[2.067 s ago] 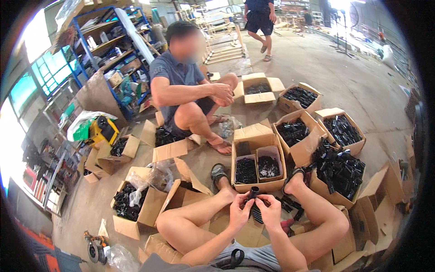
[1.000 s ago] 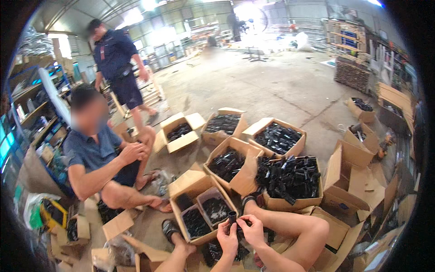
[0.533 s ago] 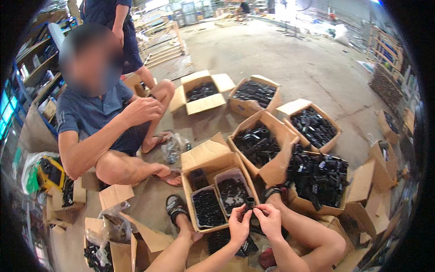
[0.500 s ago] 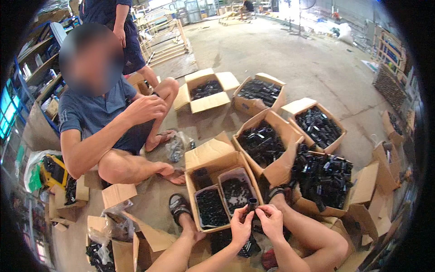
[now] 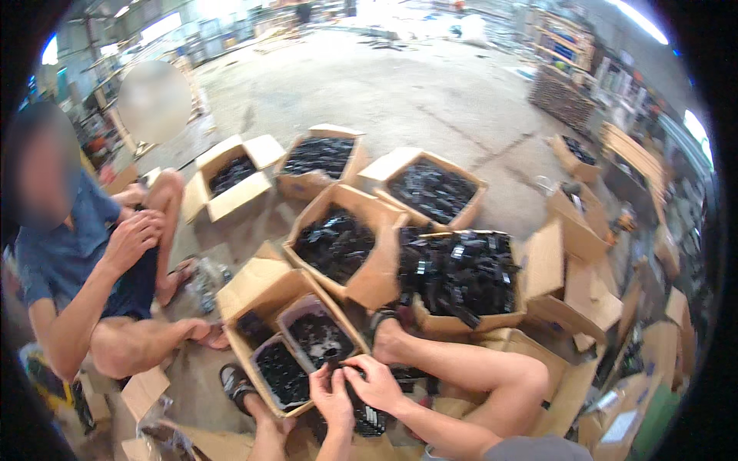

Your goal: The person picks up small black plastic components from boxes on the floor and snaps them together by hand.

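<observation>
Black tube (image 5: 333, 360) between the fingertips, left hand (image 5: 333, 399) and right hand (image 5: 375, 386) pinching it; open cardboard box (image 5: 257, 280) just beyond

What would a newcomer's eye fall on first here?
Probably the cardboard box right of centre, heaped with shiny black parts. Next, the left hand and right hand, close together at a small dark piece, bottom centre. Then the co-worker in blue, far left.

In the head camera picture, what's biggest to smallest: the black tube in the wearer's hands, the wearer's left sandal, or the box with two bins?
1. Box
2. Left sandal
3. Black tube, partly hidden
</observation>
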The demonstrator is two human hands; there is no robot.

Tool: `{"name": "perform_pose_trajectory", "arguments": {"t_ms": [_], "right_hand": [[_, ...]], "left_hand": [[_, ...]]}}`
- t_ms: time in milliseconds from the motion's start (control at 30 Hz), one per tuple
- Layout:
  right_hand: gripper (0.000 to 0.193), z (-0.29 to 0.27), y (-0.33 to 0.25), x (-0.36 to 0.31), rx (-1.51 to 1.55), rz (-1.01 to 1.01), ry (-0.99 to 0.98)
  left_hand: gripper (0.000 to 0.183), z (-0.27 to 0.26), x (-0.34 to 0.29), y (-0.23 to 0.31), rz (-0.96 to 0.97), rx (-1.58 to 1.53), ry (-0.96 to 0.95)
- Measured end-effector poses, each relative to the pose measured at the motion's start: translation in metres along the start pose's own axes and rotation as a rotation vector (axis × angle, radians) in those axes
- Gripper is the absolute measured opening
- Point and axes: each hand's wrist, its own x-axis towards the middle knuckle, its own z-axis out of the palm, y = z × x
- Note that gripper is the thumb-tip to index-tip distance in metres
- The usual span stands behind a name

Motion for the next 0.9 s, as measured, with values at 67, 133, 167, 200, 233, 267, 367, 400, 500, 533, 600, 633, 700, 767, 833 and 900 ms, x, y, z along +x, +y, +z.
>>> {"name": "perform_pose_trajectory", "arguments": {"t_ms": [67, 133, 167, 200, 233, 267, 367, 400, 500, 533, 600, 633, 700, 767, 833, 900], "right_hand": [[0.024, -0.020, 0.004, -0.005, -0.045, 0.013, 0.009], [0.024, -0.027, -0.004, -0.010, -0.065, 0.023, 0.029], [0.024, -0.025, 0.001, -0.009, -0.106, -0.027, 0.060], [0.024, -0.015, 0.000, -0.005, -0.149, -0.092, 0.080], [0.025, 0.000, -0.009, 0.003, -0.122, -0.103, 0.080], [0.026, 0.017, -0.020, 0.010, 0.008, -0.107, 0.117], [0.025, -0.006, -0.036, -0.011, -0.154, -0.008, 0.066], [0.028, -0.031, -0.016, -0.028, -0.073, -0.023, 0.146], [0.026, -0.123, 0.061, -0.073, 0.064, 0.217, 0.384], [0.023, -0.131, 0.020, -0.078, -0.052, 0.181, 0.409], [0.019, -0.135, -0.029, -0.085, -0.189, 0.034, 0.469], [0.020, -0.144, -0.015, -0.086, -0.202, -0.074, 0.393], [0.017, -0.152, -0.005, -0.082, -0.086, -0.074, 0.319], [0.018, -0.156, -0.011, -0.090, -0.183, 0.005, 0.319], [0.019, -0.172, -0.006, -0.100, -0.238, 0.059, 0.280], [0.020, -0.187, -0.009, -0.113, -0.030, 0.108, 0.310]], "left_hand": [[0.020, 0.015, -0.015, 0.000, -0.023, -0.019, -0.037], [0.021, 0.016, -0.022, -0.001, -0.015, -0.006, -0.037], [0.020, 0.019, -0.021, -0.002, -0.036, -0.006, -0.023], [0.021, 0.012, -0.014, 0.000, -0.019, -0.024, -0.037], [0.022, 0.006, -0.001, 0.008, -0.018, -0.091, -0.049], [0.023, -0.001, 0.010, 0.014, -0.013, -0.161, -0.044], [0.021, 0.007, -0.016, 0.039, 0.088, 0.177, 0.034], [0.027, 0.024, -0.035, 0.040, 0.113, 0.359, -0.091], [0.024, 0.086, -0.090, 0.017, 0.165, 0.335, -0.305], [0.022, 0.088, -0.093, 0.008, 0.145, 0.242, -0.314], [0.019, 0.108, -0.109, -0.010, 0.088, 0.038, -0.356], [0.019, 0.112, -0.112, -0.007, 0.060, 0.037, -0.299], [0.019, 0.118, -0.117, -0.003, 0.061, -0.104, -0.280], [0.018, 0.117, -0.135, 0.016, -0.024, -0.193, -0.318], [0.019, 0.118, -0.139, -0.022, 0.124, 0.043, -0.279], [0.021, 0.123, -0.159, -0.023, 0.032, -0.054, -0.269]]}}
